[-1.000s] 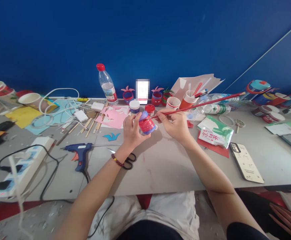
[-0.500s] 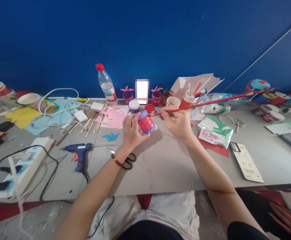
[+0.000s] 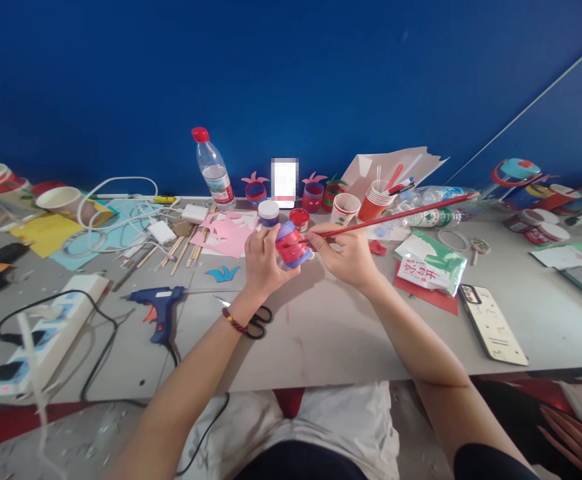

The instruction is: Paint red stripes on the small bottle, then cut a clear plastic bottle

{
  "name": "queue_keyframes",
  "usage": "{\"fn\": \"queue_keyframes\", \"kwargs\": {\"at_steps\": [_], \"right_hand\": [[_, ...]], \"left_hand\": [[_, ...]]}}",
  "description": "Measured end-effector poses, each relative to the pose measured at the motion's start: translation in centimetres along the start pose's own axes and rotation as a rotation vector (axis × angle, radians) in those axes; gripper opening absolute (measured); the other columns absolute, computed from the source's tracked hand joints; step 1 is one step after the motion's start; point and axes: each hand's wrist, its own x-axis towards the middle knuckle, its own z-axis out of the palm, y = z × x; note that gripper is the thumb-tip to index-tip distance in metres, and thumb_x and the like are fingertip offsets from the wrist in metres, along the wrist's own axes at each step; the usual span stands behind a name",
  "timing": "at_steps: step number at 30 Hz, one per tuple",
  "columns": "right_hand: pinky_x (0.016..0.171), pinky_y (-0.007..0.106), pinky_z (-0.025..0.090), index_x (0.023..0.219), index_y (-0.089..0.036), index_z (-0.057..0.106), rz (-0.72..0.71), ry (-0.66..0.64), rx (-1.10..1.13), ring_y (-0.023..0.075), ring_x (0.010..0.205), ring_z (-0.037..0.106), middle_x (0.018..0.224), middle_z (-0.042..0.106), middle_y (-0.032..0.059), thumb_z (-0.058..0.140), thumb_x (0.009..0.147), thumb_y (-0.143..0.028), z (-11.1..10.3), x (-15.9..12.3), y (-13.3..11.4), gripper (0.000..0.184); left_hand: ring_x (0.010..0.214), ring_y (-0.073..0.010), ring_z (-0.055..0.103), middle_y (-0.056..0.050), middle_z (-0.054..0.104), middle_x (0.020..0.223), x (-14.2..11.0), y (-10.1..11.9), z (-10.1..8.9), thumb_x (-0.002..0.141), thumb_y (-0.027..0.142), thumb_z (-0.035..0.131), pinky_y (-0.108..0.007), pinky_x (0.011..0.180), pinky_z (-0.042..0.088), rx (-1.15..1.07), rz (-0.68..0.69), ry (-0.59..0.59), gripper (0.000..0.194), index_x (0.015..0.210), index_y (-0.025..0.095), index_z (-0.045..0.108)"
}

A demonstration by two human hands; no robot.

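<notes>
My left hand [image 3: 265,263] is closed round a small cup-like piece [image 3: 293,250], painted red in its middle band with blue-purple at both ends and tilted on its side. In my right hand [image 3: 343,252] is a long red paintbrush [image 3: 401,215], held pinched near its lower end. The brush tip lies against the red band of the piece. Just behind the piece stands an opened red paint jar [image 3: 299,219], and beside that a white-lidded jar [image 3: 269,213]. A blue paper crown-shaped cutout [image 3: 223,274] lies left of my left hand.
A blue glue gun [image 3: 161,310], black-handled scissors [image 3: 259,323] and a white power strip [image 3: 53,337] lie to the left. Paper cups [image 3: 345,209] and a plastic bottle [image 3: 214,175] stand behind. On the right lies a phone [image 3: 493,325]; another person's hand [image 3: 573,433] shows at lower right.
My right hand has moved left and slightly down, bringing the brush tip from beside the painted piece onto its red band. My left hand stays nearly still.
</notes>
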Motion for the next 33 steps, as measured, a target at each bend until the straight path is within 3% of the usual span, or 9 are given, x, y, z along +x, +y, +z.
{"fn": "queue_keyframes", "kwargs": {"at_steps": [10,21,27,33], "right_hand": [[0.06,0.029,0.052,0.072,-0.018,0.071,-0.003,0.104,-0.16,0.0169,0.062,0.066,0.074,0.076,0.0048,0.056,0.092,-0.02,-1.6,0.7,1.1,0.025],[0.063,0.03,0.051,0.078,-0.019,0.071,-0.046,-0.034,-0.153,0.0182,0.068,0.067,0.077,0.075,0.0054,0.054,0.095,-0.023,-0.6,-0.2,0.8,0.024],[0.069,0.032,0.054,0.081,-0.02,0.072,-0.041,-0.125,-0.082,0.0192,0.074,0.068,0.082,0.076,0.0059,0.054,0.095,-0.023,0.0,-0.6,0.1,0.023],[0.066,0.03,0.054,0.079,-0.019,0.072,-0.042,-0.104,-0.068,0.0188,0.071,0.068,0.081,0.077,0.006,0.054,0.093,-0.02,0.1,-0.5,-0.3,0.023]], "left_hand": [[0.121,-0.0365,0.051,-0.019,0.054,0.125,-0.2,-0.3,0.0,0.061,0.05,0.078,-0.049,0.107,0.04,-0.012,-0.026,0.021,0.095,0.141,0.013,0.043],[0.117,-0.0358,0.052,-0.018,0.055,0.12,0.0,-0.1,0.1,0.062,0.048,0.076,-0.049,0.104,0.041,0.001,-0.041,0.026,0.09,0.139,0.012,0.046],[0.119,-0.0374,0.052,-0.018,0.054,0.121,0.1,0.1,0.1,0.064,0.047,0.075,-0.051,0.105,0.04,-0.008,-0.104,-0.044,0.088,0.14,0.013,0.046],[0.12,-0.0376,0.051,-0.019,0.054,0.121,0.1,0.2,0.0,0.063,0.047,0.076,-0.053,0.106,0.039,-0.042,-0.111,-0.044,0.089,0.139,0.012,0.047]]}}
